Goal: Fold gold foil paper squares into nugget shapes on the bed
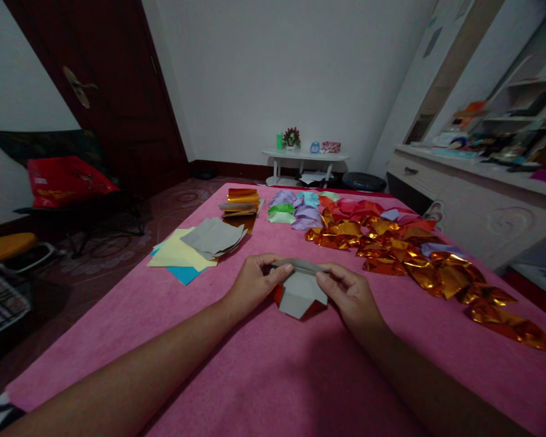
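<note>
A partly folded sheet of paper (pixel 300 292), grey on the face toward me and shiny orange at its turned corners, is held between my two hands over the pink cloth. My left hand (pixel 257 282) pinches its far left edge, thumb on top. At the far right edge my right hand (pixel 348 294) grips it the same way. The far edge is folded into a narrow raised strip. Left of the hands lie a stack of grey sheets (pixel 213 237) and yellow paper (pixel 177 250) over blue paper (pixel 185 274).
Folded shiny gold paper pieces (pixel 441 279) spread along the right side. Purple and green folded pieces (pixel 281 215) and red ones (pixel 359 207) lie farther back. A pile of gold paper (pixel 242 201) stands at the back left. Beyond the pink-covered surface (pixel 236 376) stands a small white table (pixel 304 154).
</note>
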